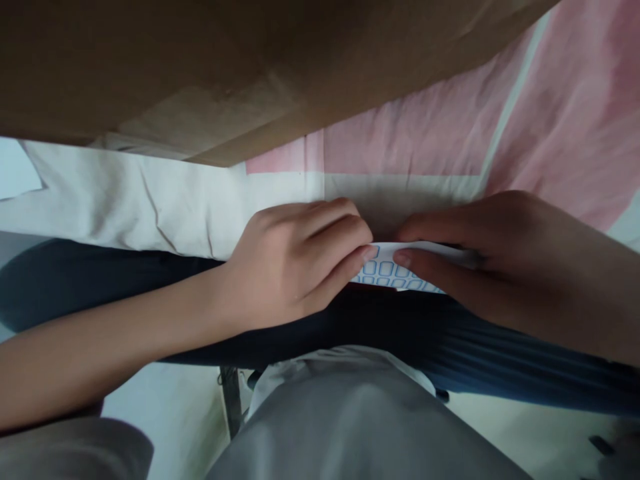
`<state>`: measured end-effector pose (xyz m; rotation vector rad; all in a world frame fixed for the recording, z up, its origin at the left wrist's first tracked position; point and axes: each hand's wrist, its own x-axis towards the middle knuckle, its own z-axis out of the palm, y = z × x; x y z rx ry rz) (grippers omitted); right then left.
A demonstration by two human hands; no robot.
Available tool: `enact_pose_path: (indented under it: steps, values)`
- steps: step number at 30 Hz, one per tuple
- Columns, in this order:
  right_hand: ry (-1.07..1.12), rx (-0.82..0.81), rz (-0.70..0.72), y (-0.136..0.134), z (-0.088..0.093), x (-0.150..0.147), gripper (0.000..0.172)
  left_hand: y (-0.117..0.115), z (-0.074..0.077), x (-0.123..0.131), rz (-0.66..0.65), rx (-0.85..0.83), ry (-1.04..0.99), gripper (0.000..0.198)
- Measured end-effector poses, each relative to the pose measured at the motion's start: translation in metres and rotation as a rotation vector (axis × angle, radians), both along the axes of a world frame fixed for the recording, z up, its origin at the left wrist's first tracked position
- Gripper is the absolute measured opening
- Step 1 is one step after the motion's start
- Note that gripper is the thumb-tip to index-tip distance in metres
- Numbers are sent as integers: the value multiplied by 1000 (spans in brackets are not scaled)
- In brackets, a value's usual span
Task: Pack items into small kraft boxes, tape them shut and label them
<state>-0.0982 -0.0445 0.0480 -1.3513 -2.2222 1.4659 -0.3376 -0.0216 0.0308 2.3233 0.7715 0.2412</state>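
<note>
A white sheet (385, 270) printed with rows of blue rounded outlines, like a sheet of label stickers, spans the gap between my hands above my lap. My left hand (297, 260) is closed on its left end, fingers curled and fingertips pressed at the edge. At the other end, my right hand (500, 260) pinches the sheet between thumb and fingers. The top edge looks folded or bent over. My hands cover both ends of it.
A large brown cardboard box (200, 73) with clear tape stands just beyond my hands. It rests on a pink and white cloth (410, 140). A piece of white paper (17, 170) lies at the far left. Below are my dark trousers (320, 327).
</note>
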Motion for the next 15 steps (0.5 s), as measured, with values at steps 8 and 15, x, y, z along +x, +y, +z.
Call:
enact_pose_path:
  steps: [8,15]
  values:
    - [-19,2,1,-1,-2,1,23,0,-1,-1,-1,12,12,21]
    - [-10,13,-3,-1,-1,4,24,-1,-1,-1,2,8,8,21]
